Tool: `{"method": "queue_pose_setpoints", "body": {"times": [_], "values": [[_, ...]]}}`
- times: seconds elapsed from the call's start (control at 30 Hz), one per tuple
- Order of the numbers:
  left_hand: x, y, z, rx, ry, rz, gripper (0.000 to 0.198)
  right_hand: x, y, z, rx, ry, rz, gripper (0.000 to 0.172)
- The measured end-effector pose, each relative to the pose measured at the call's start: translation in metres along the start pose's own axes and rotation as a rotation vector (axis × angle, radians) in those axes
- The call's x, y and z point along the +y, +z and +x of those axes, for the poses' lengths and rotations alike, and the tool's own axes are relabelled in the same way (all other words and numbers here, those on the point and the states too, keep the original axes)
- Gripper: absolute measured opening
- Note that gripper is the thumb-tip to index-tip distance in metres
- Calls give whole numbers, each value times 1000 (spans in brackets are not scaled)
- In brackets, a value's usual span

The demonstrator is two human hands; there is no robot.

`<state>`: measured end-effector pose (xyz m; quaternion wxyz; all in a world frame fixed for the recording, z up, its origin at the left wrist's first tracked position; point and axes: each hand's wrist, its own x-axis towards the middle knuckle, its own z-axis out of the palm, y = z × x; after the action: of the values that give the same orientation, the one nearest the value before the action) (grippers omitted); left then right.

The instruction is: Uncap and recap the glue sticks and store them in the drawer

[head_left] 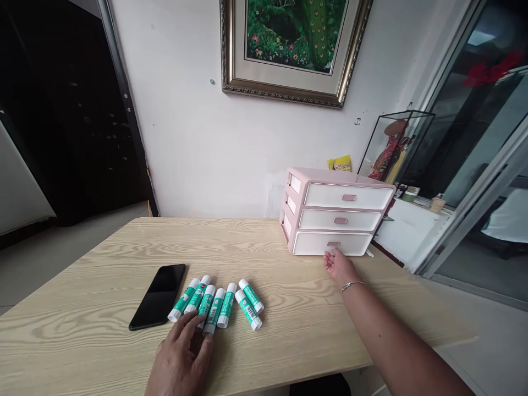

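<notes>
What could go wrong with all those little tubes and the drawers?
The green-and-white tubes lie on their sides, so a nudge from the left hand might roll one away. A tube could also bump the phone, which lies close beside them. The right hand is up at the bottom drawer; a hard tug there might shift the whole pink drawer unit.

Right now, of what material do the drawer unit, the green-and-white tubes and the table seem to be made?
Drawer unit: probably smooth plastic, from its even pink frame. Tubes: likely plastic, slightly glossy, with white caps and printed labels. Table: matt wood or laminate; pale grain shows, which leaves both open.
</notes>
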<state>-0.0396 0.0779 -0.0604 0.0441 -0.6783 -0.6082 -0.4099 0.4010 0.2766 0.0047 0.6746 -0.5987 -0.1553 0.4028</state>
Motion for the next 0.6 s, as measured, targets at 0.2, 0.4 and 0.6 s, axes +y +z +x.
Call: {"method": "queue_pose_setpoints", "body": {"times": [0.2, 0.4, 0.6], "values": [[-11, 3, -4, -30, 16, 50, 36, -9, 12, 10, 14, 100, 43, 38], [-21, 8, -3, 2, 74, 43, 36, -12, 18, 16, 23, 127, 49, 37], [-26, 12, -4, -8, 57, 28, 35, -14, 17, 22, 16, 112, 16, 36]]}}
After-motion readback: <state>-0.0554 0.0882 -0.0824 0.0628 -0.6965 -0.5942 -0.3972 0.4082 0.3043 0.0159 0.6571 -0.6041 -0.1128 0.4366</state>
